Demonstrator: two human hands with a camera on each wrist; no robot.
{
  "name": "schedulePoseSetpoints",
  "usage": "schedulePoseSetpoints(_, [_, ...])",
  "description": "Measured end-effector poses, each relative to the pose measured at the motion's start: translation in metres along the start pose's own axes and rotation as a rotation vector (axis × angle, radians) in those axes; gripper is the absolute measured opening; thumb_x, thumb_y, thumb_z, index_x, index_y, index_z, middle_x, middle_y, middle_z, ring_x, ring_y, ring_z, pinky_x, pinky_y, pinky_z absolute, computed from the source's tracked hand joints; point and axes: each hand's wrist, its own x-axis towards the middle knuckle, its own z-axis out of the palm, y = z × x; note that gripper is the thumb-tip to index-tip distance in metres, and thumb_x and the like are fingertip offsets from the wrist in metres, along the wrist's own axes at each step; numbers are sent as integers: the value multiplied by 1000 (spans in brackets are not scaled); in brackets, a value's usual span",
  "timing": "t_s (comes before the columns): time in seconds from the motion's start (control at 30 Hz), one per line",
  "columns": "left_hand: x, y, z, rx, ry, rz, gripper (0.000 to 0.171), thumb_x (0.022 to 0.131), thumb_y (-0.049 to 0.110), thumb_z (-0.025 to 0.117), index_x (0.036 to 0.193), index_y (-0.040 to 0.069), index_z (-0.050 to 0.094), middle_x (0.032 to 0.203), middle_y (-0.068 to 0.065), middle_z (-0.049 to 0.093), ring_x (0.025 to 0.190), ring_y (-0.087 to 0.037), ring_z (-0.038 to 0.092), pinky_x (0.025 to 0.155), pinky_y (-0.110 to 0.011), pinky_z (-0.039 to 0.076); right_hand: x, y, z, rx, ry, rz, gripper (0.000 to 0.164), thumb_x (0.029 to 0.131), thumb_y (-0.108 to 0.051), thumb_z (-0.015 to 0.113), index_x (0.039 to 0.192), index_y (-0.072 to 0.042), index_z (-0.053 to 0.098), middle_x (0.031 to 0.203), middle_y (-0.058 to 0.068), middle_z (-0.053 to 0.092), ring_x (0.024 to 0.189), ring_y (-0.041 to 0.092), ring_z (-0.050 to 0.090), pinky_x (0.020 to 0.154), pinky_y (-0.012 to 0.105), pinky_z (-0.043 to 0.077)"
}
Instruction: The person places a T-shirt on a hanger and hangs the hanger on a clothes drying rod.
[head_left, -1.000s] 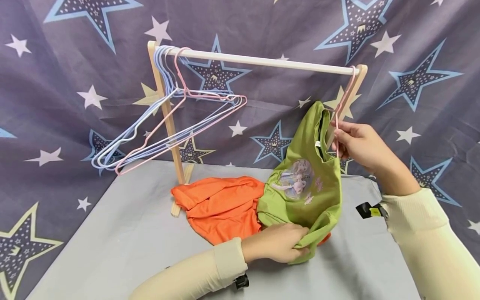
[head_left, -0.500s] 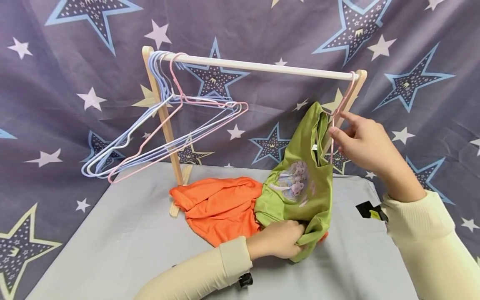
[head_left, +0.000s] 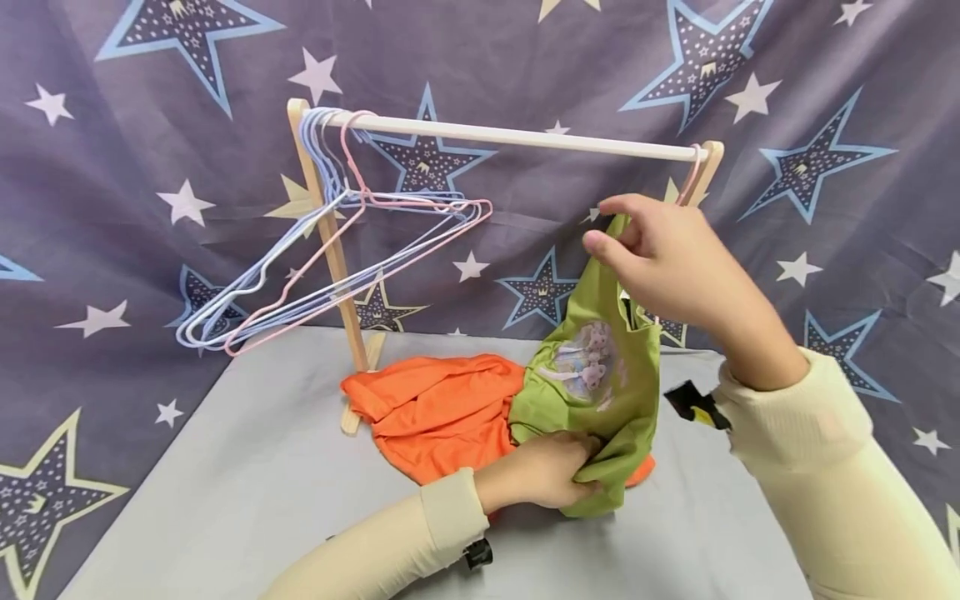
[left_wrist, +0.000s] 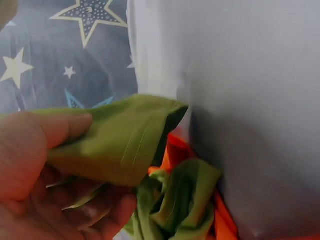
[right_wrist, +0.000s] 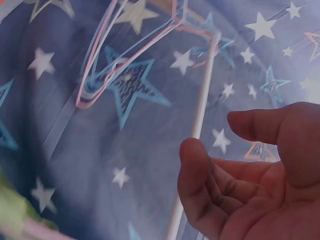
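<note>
My left hand (head_left: 542,469) pinches a lower part of a green shirt (head_left: 633,392) with a printed picture on its front. In the left wrist view, thumb and fingers lie on either side of a stitched green edge (left_wrist: 131,145). The shirt is on a pink hanger (head_left: 693,171) hooked at the rail's right end; most of that hanger is hidden. My right hand (head_left: 675,258) is in front of the shirt's upper part, covering much of the collar. Its thumb and bent fingers stand apart with nothing between them, as the right wrist view also shows.
Several blue, white and pink hangers (head_left: 322,321) hang at the left end of the white rail (head_left: 510,137), which wooden posts (head_left: 333,250) carry. Orange clothing (head_left: 442,408) lies crumpled on the grey tabletop (head_left: 247,492), partly under the green shirt. A star-patterned curtain (head_left: 570,50) stands behind.
My right hand has let go of the pink hanger beside the collar and moved left, across the shirt's top. My left hand still holds the shirt low down, shifted slightly left.
</note>
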Motion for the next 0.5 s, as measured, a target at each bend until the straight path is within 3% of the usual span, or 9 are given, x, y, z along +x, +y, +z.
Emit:
schedulePoseSetpoints(0.13, [-13,-13,-8,-104,-81,29,49,96,48,69,133,17,59,120,9,63,110,-5,58,91,-23,48,7,-24,11,43,-46,-21,46,104,-33,60,138,-2,59,73,3,68,59,16,59,68,38,48])
schedulePoseSetpoints(0.23, [-26,-27,-17,-164,-99,42,59,95,52,70,140,16,56,130,5,61,121,-7,56,100,-25,45,12,-39,23,82,-76,-44,48,103,-33,61,141,-3,57,78,2,71,61,15,62,69,38,50])
schedulePoseSetpoints(0.37, [-43,-48,-28,-225,-72,-2,55,97,49,68,138,14,58,125,0,64,116,-13,60,98,-29,48,18,-55,44,144,-116,-54,50,103,-34,62,142,-3,55,79,1,72,70,14,67,72,37,54])
schedulePoseSetpoints(0.5, [-59,-67,-38,-192,14,-88,43,101,38,65,136,12,61,130,-2,64,125,-19,57,105,-35,46,25,-62,72,203,-152,-18,46,103,-36,61,136,-4,59,67,1,64,61,16,63,62,36,50])
